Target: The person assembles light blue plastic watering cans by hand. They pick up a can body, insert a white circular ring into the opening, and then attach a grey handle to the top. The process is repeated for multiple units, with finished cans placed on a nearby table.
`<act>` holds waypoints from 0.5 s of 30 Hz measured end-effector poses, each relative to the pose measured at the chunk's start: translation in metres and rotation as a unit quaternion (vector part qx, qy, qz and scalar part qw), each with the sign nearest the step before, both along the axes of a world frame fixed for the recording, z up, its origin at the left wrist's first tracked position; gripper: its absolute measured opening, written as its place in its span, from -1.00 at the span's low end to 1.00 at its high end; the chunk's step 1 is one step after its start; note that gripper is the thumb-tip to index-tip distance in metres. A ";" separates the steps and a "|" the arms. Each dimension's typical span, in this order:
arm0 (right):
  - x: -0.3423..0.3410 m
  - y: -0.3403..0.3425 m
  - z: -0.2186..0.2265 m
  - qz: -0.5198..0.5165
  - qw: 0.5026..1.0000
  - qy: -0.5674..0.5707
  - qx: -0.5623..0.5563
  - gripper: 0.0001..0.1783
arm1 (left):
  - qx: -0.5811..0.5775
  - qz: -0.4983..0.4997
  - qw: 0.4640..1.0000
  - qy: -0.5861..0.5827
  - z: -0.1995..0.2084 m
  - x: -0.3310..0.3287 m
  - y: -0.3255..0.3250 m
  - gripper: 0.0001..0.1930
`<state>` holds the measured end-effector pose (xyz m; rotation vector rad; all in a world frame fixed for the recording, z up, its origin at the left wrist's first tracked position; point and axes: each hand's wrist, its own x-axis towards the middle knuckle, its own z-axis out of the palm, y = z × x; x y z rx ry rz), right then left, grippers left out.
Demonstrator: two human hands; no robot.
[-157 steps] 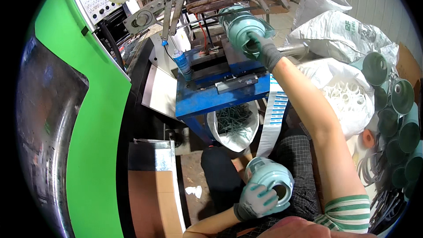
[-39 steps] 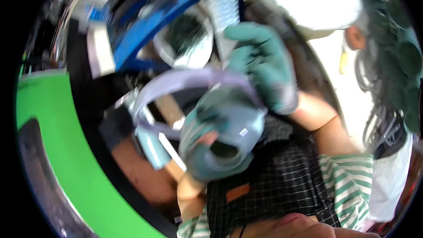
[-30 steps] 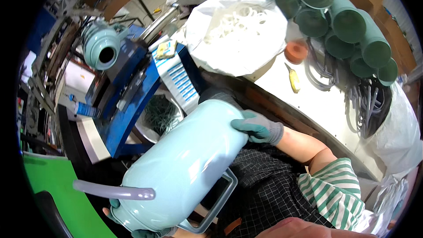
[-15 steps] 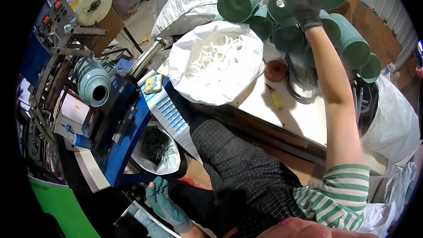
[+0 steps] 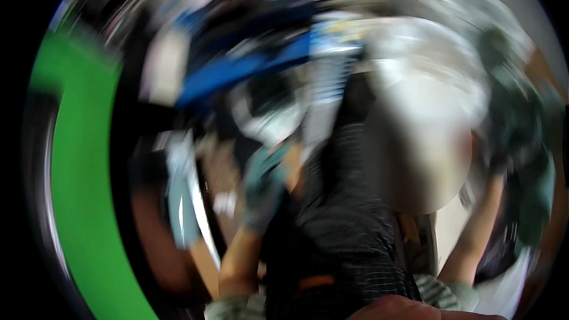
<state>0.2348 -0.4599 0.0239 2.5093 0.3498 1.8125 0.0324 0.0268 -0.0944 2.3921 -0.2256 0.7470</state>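
Note:
Motion blurs the whole view. My right hand (image 5: 504, 136), in a dark grey glove, is at the right edge of a large pale, rounded cylinder (image 5: 412, 154) and appears to grip its side. The cylinder is close to me, over the apron and the table edge, and hides part of the white bag (image 5: 430, 41) behind it. My left hand (image 5: 264, 184), in a green and grey glove, is low beside the apron, near the lined bin of dark green scraps (image 5: 269, 98). Its fingers are smeared, and I make out nothing in it.
A blue machine edge (image 5: 243, 71) runs across the upper left, with a blue-and-white printed sheet (image 5: 332, 74) beside it. A green panel (image 5: 83, 172) stands at far left. Blurred green cylinders (image 5: 536, 201) are at the right. A long pale-green piece (image 5: 181, 195) lies lower left.
My view has swung left. My right hand has come back from the green cylinders at the far right, bringing a large cylinder close. My left hand has risen toward the scrap bin.

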 end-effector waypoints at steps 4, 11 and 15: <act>-0.074 0.102 -0.090 0.214 0.954 0.209 0.014 -0.27 | -0.291 0.045 0.953 0.071 0.015 -0.007 -0.005 -0.48; -0.129 0.190 -0.150 0.326 0.845 0.423 -0.021 -0.25 | -0.089 0.416 0.898 0.112 -0.123 -0.100 0.151 -0.41; -0.121 0.204 -0.154 0.297 0.844 0.440 -0.072 -0.28 | -0.029 0.763 0.630 0.141 -0.210 -0.201 0.272 -0.15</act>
